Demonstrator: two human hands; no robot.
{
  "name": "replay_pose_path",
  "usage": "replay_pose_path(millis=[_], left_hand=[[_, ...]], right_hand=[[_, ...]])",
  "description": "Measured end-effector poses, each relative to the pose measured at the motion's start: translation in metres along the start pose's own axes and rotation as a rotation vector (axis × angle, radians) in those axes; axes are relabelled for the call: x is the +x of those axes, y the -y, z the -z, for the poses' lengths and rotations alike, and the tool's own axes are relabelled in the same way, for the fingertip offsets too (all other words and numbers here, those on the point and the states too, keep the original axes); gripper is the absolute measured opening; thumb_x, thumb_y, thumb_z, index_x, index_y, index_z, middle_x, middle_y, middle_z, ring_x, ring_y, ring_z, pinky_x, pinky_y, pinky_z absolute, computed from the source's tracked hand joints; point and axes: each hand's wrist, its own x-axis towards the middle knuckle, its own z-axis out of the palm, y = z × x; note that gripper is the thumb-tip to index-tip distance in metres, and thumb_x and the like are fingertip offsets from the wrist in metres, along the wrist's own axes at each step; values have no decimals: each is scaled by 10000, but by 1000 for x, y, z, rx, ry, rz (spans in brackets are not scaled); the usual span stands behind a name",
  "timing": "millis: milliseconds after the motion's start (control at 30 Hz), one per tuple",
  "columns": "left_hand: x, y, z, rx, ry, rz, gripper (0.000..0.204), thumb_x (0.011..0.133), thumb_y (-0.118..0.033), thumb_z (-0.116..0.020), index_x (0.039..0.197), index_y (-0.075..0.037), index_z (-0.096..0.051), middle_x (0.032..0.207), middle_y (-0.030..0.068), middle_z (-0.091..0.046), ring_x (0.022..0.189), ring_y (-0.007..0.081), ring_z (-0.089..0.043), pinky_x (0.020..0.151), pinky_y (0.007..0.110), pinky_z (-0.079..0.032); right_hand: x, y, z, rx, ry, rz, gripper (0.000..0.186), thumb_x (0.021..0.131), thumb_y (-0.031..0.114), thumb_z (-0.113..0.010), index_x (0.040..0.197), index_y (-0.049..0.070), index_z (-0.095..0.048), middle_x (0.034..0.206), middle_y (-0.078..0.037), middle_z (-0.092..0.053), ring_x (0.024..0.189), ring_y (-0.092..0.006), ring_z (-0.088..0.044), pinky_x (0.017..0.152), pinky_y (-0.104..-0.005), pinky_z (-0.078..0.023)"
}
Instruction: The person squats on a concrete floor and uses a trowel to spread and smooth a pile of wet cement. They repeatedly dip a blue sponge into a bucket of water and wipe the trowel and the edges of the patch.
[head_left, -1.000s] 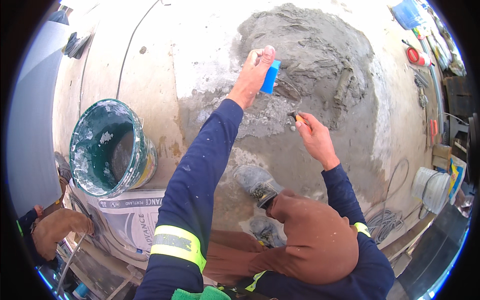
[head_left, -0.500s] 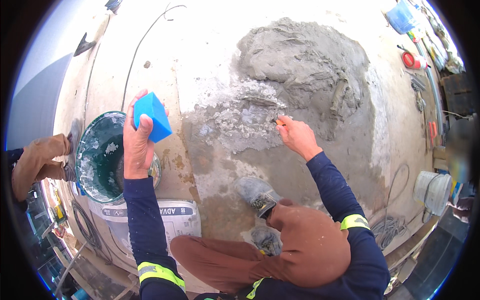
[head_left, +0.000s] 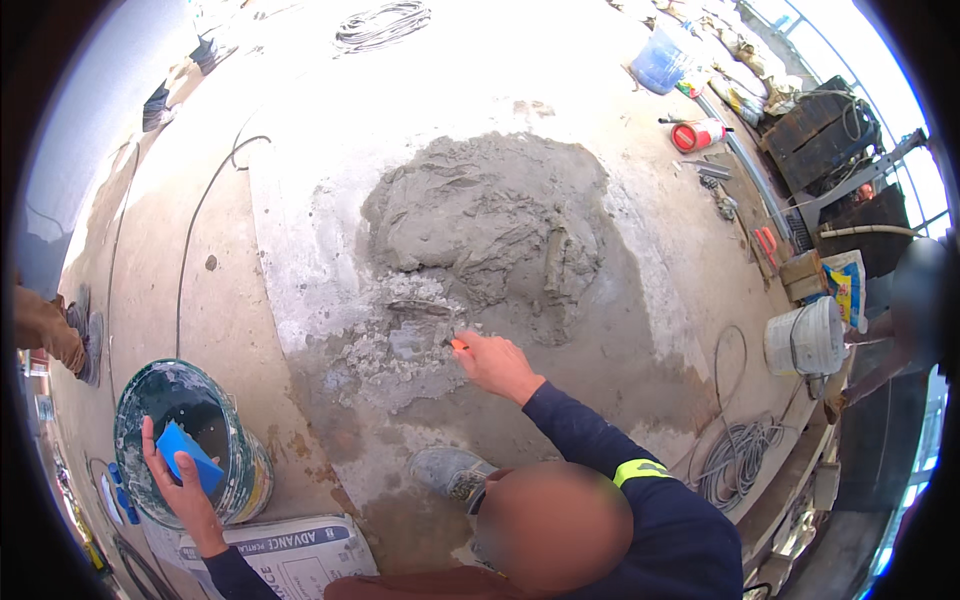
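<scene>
My left hand [head_left: 180, 490] is at the lower left, over the green bucket [head_left: 130, 450], fingers loosely around a blue sponge-like block [head_left: 200, 467]; one finger is raised. My right hand [head_left: 500, 368] grips an orange tool handle [head_left: 459, 344] at the lower-left side of the wet grey mortar mound [head_left: 480, 210]. The tool's blade is hard to make out among the lumpy mortar. My boot [head_left: 440, 470] rests on the damp floor below, and a printed paper sack [head_left: 300, 550] lies beside the bucket.
Another person's legs [head_left: 50, 330] stand at the left edge; another person [head_left: 870, 370] is at the right. A white bucket [head_left: 800, 335], coiled cables [head_left: 740, 460], a blue bucket [head_left: 660, 60], a red-and-white container [head_left: 700, 135] and stacked dark panels [head_left: 820, 140] line the right side.
The view has shifted. My left hand has moved from above the mortar back and down to over the green bucket with the blue block. My right hand remains at the mortar patch.
</scene>
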Motion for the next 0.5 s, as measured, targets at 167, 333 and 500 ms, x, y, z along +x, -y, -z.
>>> replay_pose_path(millis=[167, 333, 500], left_hand=[[-13, 24, 8, 466, 19, -119, 613, 1032, -473, -725, 1483, -76, -601, 1454, 106, -593, 1347, 292, -561, 1165, 434, -412], [-23, 10, -18, 569, 107, -247, 478, 981, -325, -802, 1346, -46, -669, 1383, 166, -587, 1291, 362, -586, 1083, 458, -465], [-19, 7, -15, 616, 177, -214, 453, 934, -277, -838, 1307, -64, -694, 1344, 169, -597, 1223, 383, -619, 1030, 463, -501]], right_hand=[[-12, 6, -3, 153, -35, 133, 297, 1070, 332, -583, 1209, 70, -584, 875, -239, -733, 844, -513, -701, 747, -611, -532], [16, 1, -31, -38, 14, 112, 303, 1077, 330, -570, 1238, 74, -587, 890, -244, -740, 849, -510, -701, 762, -608, -537], [4, 11, -23, 74, -8, 15, 308, 1070, 333, -568, 1207, 60, -604, 905, -254, -743, 889, -523, -697, 811, -605, -533]])
